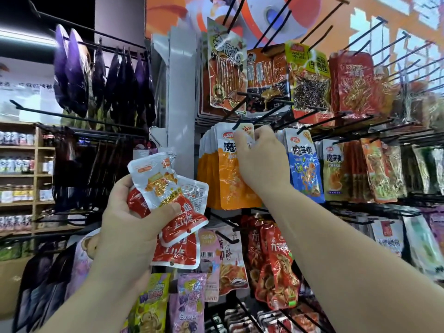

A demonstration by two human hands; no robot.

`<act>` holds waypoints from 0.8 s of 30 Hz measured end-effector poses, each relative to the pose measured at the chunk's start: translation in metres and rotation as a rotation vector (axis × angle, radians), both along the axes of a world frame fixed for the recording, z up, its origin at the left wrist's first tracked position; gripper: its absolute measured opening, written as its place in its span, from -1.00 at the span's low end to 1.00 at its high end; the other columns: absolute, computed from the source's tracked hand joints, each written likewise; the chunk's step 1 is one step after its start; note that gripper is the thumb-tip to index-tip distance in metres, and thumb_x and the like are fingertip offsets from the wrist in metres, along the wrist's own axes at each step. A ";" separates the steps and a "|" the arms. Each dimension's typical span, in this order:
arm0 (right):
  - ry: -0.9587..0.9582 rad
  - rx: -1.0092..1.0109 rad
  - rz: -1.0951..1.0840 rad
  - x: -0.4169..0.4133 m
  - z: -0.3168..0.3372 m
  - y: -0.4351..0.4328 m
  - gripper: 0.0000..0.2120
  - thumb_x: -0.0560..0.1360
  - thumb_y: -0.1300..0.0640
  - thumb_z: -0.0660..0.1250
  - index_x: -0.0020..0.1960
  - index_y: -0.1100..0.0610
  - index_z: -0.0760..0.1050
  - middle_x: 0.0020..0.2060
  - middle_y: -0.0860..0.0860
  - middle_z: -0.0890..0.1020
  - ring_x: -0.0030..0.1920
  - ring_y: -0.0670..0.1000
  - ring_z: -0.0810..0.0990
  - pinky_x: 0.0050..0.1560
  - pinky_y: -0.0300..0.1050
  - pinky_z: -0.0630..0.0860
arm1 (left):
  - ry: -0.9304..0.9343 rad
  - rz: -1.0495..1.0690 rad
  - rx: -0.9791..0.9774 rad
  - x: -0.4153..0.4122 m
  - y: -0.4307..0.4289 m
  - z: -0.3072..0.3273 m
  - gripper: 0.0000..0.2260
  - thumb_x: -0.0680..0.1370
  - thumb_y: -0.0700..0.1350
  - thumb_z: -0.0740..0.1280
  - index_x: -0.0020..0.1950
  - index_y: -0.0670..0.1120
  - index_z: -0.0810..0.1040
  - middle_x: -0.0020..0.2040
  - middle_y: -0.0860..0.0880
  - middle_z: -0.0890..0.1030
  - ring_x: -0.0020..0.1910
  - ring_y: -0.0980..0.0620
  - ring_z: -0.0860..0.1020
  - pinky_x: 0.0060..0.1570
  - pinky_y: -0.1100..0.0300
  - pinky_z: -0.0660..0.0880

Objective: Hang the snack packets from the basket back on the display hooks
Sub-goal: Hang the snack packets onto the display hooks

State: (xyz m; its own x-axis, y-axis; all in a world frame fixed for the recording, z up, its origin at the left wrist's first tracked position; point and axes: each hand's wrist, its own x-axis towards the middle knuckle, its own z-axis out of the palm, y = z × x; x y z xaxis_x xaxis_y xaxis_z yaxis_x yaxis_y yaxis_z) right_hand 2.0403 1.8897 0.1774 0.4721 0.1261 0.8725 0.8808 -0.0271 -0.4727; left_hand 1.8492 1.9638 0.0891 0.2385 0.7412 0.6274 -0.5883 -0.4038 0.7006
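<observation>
Right hand (262,159) pinches the orange packet (230,179) by its top, right at the hook (236,126). Whether the hole has caught, the fingers hide. Miss it and the packet drops. Left hand (129,212) clutches a loose fan of red-and-white packets (168,188); one could slip.

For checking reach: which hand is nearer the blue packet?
Right. The right hand is just left of the blue packet; the left hand is lower left, gripping red-and-white packets.
</observation>
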 end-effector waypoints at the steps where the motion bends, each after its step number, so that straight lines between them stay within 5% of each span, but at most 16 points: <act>1: -0.024 0.029 -0.016 -0.002 -0.004 0.002 -0.68 0.64 -0.17 0.27 0.04 0.07 0.31 -0.29 -0.10 0.46 -0.33 -0.10 0.42 -0.39 -0.12 0.23 | -0.037 -0.070 -0.030 0.001 -0.001 0.000 -0.49 0.38 -0.19 0.60 0.23 0.19 0.55 0.02 -0.03 0.75 -0.04 -0.08 0.75 -0.03 -0.15 0.66; 3: -0.089 0.072 -0.053 -0.003 -0.011 0.003 -0.61 0.61 -0.22 0.31 0.16 0.02 0.26 -0.20 -0.12 0.48 -0.29 -0.06 0.45 -0.37 -0.11 0.23 | -0.017 -0.095 -0.019 0.006 0.005 -0.009 -0.47 0.45 -0.37 0.50 0.24 0.16 0.55 0.01 -0.05 0.75 -0.04 -0.18 0.75 -0.07 -0.14 0.66; 6: -0.208 0.070 -0.144 -0.001 -0.019 0.005 -0.47 0.50 -0.34 0.37 0.28 -0.01 0.40 0.01 -0.08 0.47 -0.10 -0.02 0.47 -0.24 -0.14 0.32 | -0.029 -0.063 -0.050 0.004 0.009 -0.010 -0.47 0.45 -0.38 0.50 0.21 0.18 0.56 0.00 -0.04 0.75 -0.04 -0.16 0.74 -0.04 -0.15 0.66; 10: -0.285 0.105 -0.119 0.004 -0.026 0.005 -0.40 0.39 -0.34 0.49 0.30 -0.04 0.57 0.05 -0.08 0.39 0.06 -0.04 0.43 0.02 -0.17 0.39 | -0.004 -0.057 -0.045 0.002 0.013 -0.013 -0.48 0.45 -0.38 0.50 0.20 0.17 0.56 -0.03 -0.02 0.76 -0.05 -0.14 0.74 -0.07 -0.10 0.65; 15: -0.266 0.095 -0.033 0.004 -0.031 0.005 -0.34 0.41 -0.26 0.52 0.42 0.02 0.56 0.09 -0.04 0.44 0.02 -0.19 0.33 -0.04 -0.52 0.29 | 0.005 -0.086 -0.052 0.004 0.014 -0.014 -0.48 0.45 -0.38 0.49 0.21 0.17 0.55 -0.03 -0.01 0.76 -0.06 -0.13 0.75 -0.07 -0.10 0.65; 19: -0.273 0.053 -0.099 0.002 -0.032 0.009 -0.34 0.44 -0.30 0.48 0.44 -0.02 0.53 0.11 0.02 0.46 -0.04 -0.11 0.40 -0.10 -0.28 0.40 | 0.004 -0.106 -0.053 0.006 0.015 -0.015 -0.47 0.46 -0.38 0.48 0.27 0.13 0.54 -0.03 -0.01 0.76 -0.10 -0.08 0.75 -0.25 0.01 0.67; 24: -0.250 0.000 -0.164 0.003 -0.033 0.016 -0.34 0.46 -0.36 0.42 0.46 -0.09 0.49 0.11 -0.01 0.43 -0.05 -0.09 0.43 -0.13 -0.14 0.51 | -0.014 -0.100 -0.054 0.008 0.016 -0.019 -0.47 0.48 -0.39 0.48 0.28 0.13 0.54 -0.02 0.00 0.76 -0.07 -0.09 0.75 -0.23 0.01 0.67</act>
